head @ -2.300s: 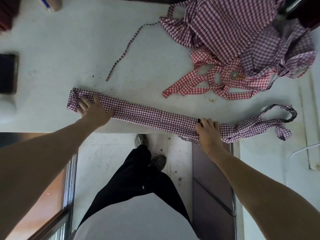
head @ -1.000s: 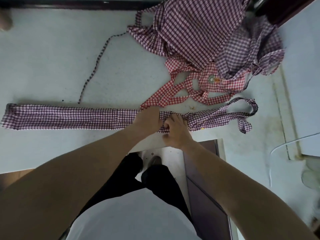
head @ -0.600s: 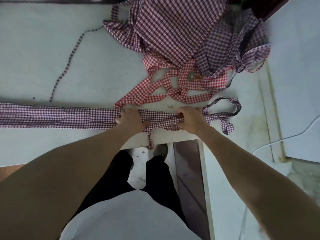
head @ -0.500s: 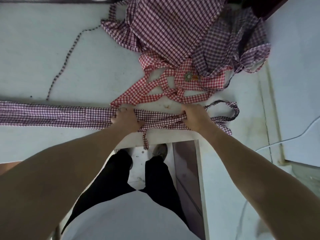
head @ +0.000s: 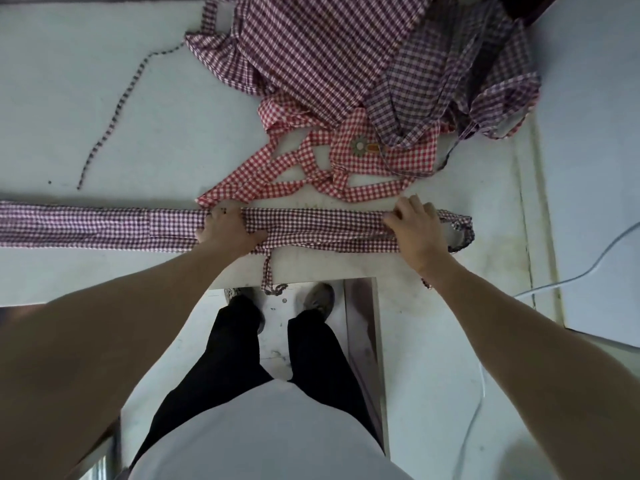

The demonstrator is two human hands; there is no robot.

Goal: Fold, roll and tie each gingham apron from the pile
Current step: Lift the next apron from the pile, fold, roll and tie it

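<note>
Gingham apron [head: 311, 230], folded into a long strip across mid-frame on the bench [head: 104, 98]; left hand [head: 225, 230] grips its middle, right hand [head: 415, 230] presses flat near the loop end — one tie [head: 267, 271] dangles off the edge and could drag the fold askew when rolled

— What is the folded apron [head: 311, 230] looking like under the hands?

— It is looking like thin woven cloth, matt, with small purple and white checks, and it is showing soft creases.

— And the pile [head: 346, 57] behind it?

— The same kind of gingham cloth, matt and crumpled. The red apron [head: 388, 157] is carrying a small badge whose material I cannot tell.

— How is the bench [head: 156, 109] appearing?

— It is appearing hard and smooth, pale, almost matt, with some dirty marks near the edge.

— The cable [head: 571, 271] at the right?

— It is looking like smooth white plastic.
</note>
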